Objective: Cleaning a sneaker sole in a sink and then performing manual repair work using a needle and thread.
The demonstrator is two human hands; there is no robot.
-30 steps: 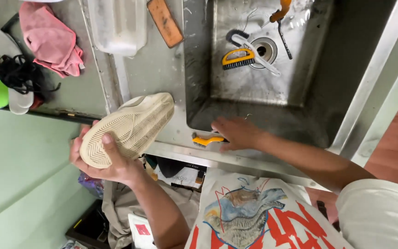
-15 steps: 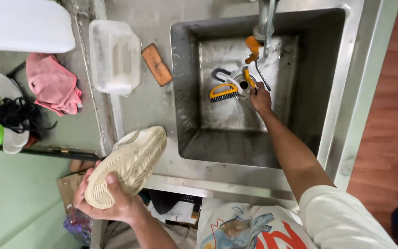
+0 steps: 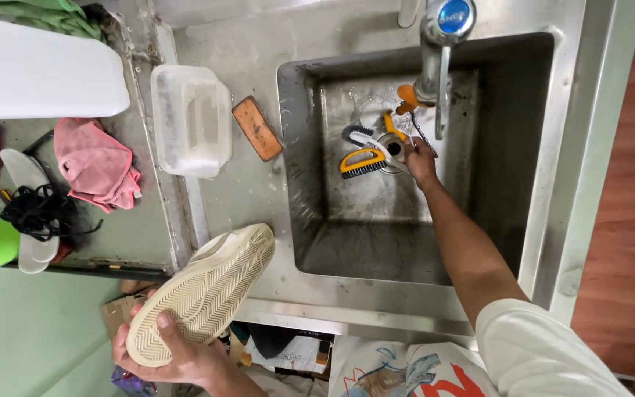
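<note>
Shoe: a pale cream shoe [image 3: 207, 290] was held sole-up, its ribbed tread facing the camera, toe end toward the sink and heel end in the palm. It hung over the front edge of the counter [image 3: 259, 198], just left of the sink [image 3: 310, 220].
Left hand: the left hand [image 3: 167, 353] had its grip clamped on the heel of the shoe, thumb pressed across the tread.
Right hand: the right hand [image 3: 419, 158] reached down into the sink basin beside the drain [image 3: 393, 148], under the tap [image 3: 439, 66]. Its grip was drawn together near a thin chain [image 3: 422, 136]; whether it actually pinched the chain could not be told.
Sink contents: a yellow-and-black scrub brush [image 3: 361, 163] lay just left of the drain, an orange piece [image 3: 406, 95] sat behind it near the tap.
Counter: a clear plastic tub [image 3: 189, 117], a brown block [image 3: 257, 129] and a pink cloth [image 3: 95, 162] lay to the left.
Change from half a second before: the right hand sat at almost the same place by the drain; the shoe stayed in the left hand, sole up, at much the same tilt; the view had closed in on the sink.
</note>
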